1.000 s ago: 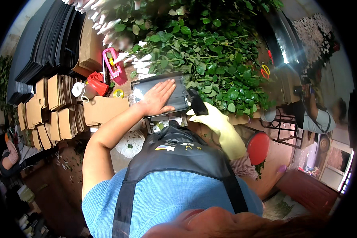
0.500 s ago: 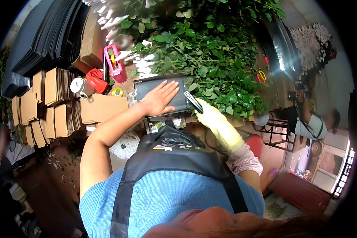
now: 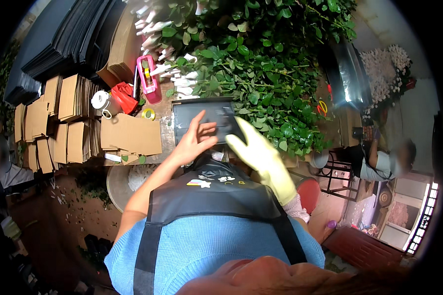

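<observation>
A shallow dark tray (image 3: 197, 110) with a raised far edge lies on the bench before me. Over its near part is my bare left hand (image 3: 194, 140), fingers spread and holding nothing. My right hand (image 3: 251, 145), in a pale yellow rubber glove, is at the tray's near right corner. Its thumb and fingers stand apart, slightly blurred, and no tool shows in it. Leafy green stems (image 3: 270, 93) lie in a thick heap just beyond, with white-sleeved heads (image 3: 184, 86) at their left end.
Left of the tray are flat cardboard (image 3: 130, 132), a yellow tape roll (image 3: 148, 114), a pink tape dispenser (image 3: 149, 81), a red bag (image 3: 124, 98) and a white lidded cup (image 3: 103, 103). Cardboard stacks (image 3: 71, 98) stand farther left. Orange-handled scissors (image 3: 322, 107) lie at right. A person (image 3: 379, 162) sits beyond.
My left hand has lifted from lying flat on the tray and drawn nearer, fingers apart. The black-and-silver stapler-like tool in my right hand no longer shows; the glove has shifted left.
</observation>
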The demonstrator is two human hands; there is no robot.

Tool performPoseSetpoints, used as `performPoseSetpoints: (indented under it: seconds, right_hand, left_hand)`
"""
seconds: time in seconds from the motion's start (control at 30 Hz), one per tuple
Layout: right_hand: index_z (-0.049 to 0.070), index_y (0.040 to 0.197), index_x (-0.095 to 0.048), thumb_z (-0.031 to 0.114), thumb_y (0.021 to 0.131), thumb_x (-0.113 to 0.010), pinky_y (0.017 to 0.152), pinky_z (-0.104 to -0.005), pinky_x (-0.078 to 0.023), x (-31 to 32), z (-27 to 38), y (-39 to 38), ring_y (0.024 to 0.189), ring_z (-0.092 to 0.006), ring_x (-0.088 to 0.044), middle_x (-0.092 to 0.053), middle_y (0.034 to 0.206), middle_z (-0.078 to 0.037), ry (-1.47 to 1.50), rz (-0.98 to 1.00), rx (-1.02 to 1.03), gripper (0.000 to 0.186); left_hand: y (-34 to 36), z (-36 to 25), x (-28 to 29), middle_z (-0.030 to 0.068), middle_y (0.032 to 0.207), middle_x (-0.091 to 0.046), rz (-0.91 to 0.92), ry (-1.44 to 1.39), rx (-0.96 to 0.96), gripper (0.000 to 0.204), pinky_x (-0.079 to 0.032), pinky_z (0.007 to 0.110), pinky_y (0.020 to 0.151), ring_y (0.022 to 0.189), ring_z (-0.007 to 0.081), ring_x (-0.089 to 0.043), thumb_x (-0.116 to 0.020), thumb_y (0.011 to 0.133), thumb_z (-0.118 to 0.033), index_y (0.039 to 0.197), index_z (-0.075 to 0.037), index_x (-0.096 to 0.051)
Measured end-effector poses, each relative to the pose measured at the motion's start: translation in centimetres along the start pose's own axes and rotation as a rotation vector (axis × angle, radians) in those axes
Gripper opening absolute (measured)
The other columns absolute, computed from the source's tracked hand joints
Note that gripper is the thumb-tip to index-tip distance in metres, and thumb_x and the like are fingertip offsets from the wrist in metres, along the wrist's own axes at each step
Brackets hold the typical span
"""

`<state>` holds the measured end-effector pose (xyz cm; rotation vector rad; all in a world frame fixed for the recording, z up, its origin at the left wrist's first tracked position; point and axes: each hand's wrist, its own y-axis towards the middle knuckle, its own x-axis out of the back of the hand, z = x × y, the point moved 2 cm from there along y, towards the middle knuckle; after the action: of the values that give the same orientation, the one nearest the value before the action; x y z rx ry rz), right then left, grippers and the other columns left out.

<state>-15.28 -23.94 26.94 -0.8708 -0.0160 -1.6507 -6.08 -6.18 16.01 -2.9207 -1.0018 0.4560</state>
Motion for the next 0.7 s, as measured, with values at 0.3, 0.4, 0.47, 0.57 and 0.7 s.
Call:
performPoseSetpoints:
  seconds: [0.3,0.4,0.47,0.57,0.7]
  right_hand:
    - [0.005,0.142,-0.053,0.012,0.096,-0.048,0.113,-0.0371,-0.042,-4.9,-4.9,9.5,0.135,-0.0277,-0.053,-0.057,0.145,-0.015,-0.528,-0.288,0.281,0.047]
    - [0.007,0.143,-0.053,0.012,0.097,-0.047,0.111,-0.0374,-0.044,-3.5,-8.4,8.1,0.132,-0.0273,-0.056,-0.056,0.146,-0.014,-0.661,-0.244,0.204,0.047]
    - [0.007,0.143,-0.054,0.016,0.099,-0.047,0.108,-0.0395,-0.047,-2.1,-4.2,6.3,0.126,-0.0311,-0.060,-0.061,0.139,-0.017,-0.642,-0.139,0.016,0.045]
    - [0.005,0.139,-0.058,0.022,0.099,-0.055,0.105,-0.0414,-0.048,-0.7,-1.8,4.6,0.120,-0.0348,-0.063,-0.065,0.132,-0.019,-0.447,-0.240,0.261,0.044]
    - [0.006,0.138,-0.060,0.018,0.103,-0.055,0.100,-0.0351,-0.051,-1.4,1.6,2.5,0.114,-0.0261,-0.068,-0.069,0.127,-0.018,0.071,-0.038,0.210,0.038]
  left_hand:
    - [-2.7,5.4,10.5,0.0247,0.122,-0.053,-0.898,0.934,-0.060,0.096,-0.051,0.048,0.091,0.104,0.0431,-0.060,-0.074,0.079,-0.015,0.157,-0.002,-0.020]
    - [-1.7,7.1,11.3,0.0247,0.120,-0.051,-0.625,1.166,0.377,0.102,-0.052,0.051,0.088,0.107,0.0441,-0.058,-0.078,0.075,-0.015,0.159,-0.007,-0.021]
    - [-1.4,11.6,11.9,0.0248,0.120,-0.052,-0.637,1.180,0.421,0.089,-0.050,0.052,0.087,0.106,0.0440,-0.057,-0.077,0.076,-0.012,0.155,-0.008,-0.036]
    - [-0.7,13.1,10.6,0.0239,0.118,-0.054,-0.683,1.450,0.197,0.078,-0.047,0.052,0.092,0.108,0.0440,-0.055,-0.076,0.077,-0.010,0.150,-0.008,-0.046]
    - [-0.2,9.8,14.3,0.0239,0.114,-0.056,-0.801,1.086,-0.038,0.052,-0.047,0.049,0.093,0.107,0.0438,-0.055,-0.072,0.085,-0.014,0.134,-0.002,-0.056]
